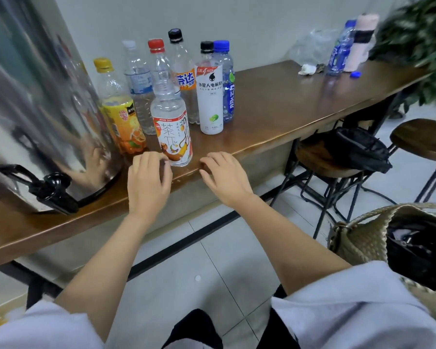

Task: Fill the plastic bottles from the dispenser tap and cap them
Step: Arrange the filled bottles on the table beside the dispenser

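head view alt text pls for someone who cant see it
A person's left hand and right hand are empty at the front edge of a wooden counter, either side of a red-capped tea bottle. Five more capped bottles stand behind it, beside a steel dispenser with a black tap.

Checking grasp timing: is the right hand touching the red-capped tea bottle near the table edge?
Apart. The head view shows a strip of bare table between the right hand and the red-capped tea bottle.
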A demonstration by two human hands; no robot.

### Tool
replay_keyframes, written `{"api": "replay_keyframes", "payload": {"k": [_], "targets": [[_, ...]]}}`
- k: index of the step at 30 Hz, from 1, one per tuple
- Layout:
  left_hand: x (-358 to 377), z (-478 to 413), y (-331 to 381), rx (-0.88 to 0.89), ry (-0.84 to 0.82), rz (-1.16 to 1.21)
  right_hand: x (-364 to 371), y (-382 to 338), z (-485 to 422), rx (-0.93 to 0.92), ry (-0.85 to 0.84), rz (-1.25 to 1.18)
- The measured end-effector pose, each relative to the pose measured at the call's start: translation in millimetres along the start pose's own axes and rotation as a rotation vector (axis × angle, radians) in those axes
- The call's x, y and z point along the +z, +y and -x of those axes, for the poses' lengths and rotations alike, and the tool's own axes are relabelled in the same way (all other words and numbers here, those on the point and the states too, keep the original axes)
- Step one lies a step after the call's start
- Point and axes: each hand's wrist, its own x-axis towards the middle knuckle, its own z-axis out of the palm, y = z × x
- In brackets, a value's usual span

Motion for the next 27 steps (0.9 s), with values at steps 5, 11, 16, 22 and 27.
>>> {"api": "replay_keyframes", "payload": {"k": [5,11,16,22,27], "targets": [[21,25,51,0.373,-0.072,0.165,-6,24,44,0.074,0.079,0.072],[88,37,98,0.481,-0.303,0.242,-6,75,101,0.33,0.093,0.171],[149,52,115,0.445,-0.505,0.18,-3,102,131,0.547,0.011,0.21],[203,72,130,0.445,-0.671,0.134,13,133,157,0.733,0.019,0.268],[237,84,133,0.517,-0.751,0.111,49,168,166,0.794,-0.055,0.226]]}}
